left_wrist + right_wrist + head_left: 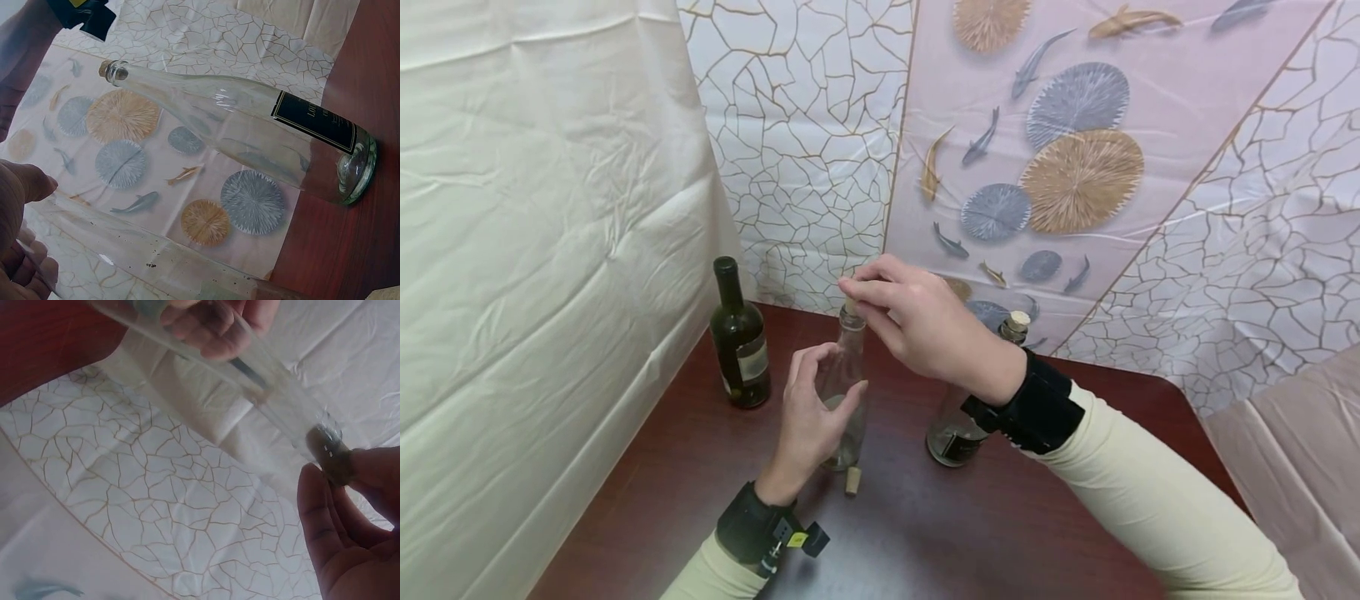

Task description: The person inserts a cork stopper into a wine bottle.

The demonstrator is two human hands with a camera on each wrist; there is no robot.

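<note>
My right hand [917, 321] pinches a cork [331, 456] between thumb and fingertips at the mouth of a clear glass bottle [852, 354]. In the right wrist view the cork's lower end shows through the glass, inside the neck. My left hand [812, 408] curves around the upright bottle's body, thumb on the near side and fingers behind, partly seen through the glass [215, 337]. A loose cork [853, 481] stands on the table just in front of this bottle's base.
To the left stands a dark green bottle [739, 342] with a pale label. Beyond my right wrist is another clear bottle [231, 125], corked and black-labelled, partly hidden in the head view. Cloth [797, 150] hangs behind the dark red table [925, 533] and along its left side.
</note>
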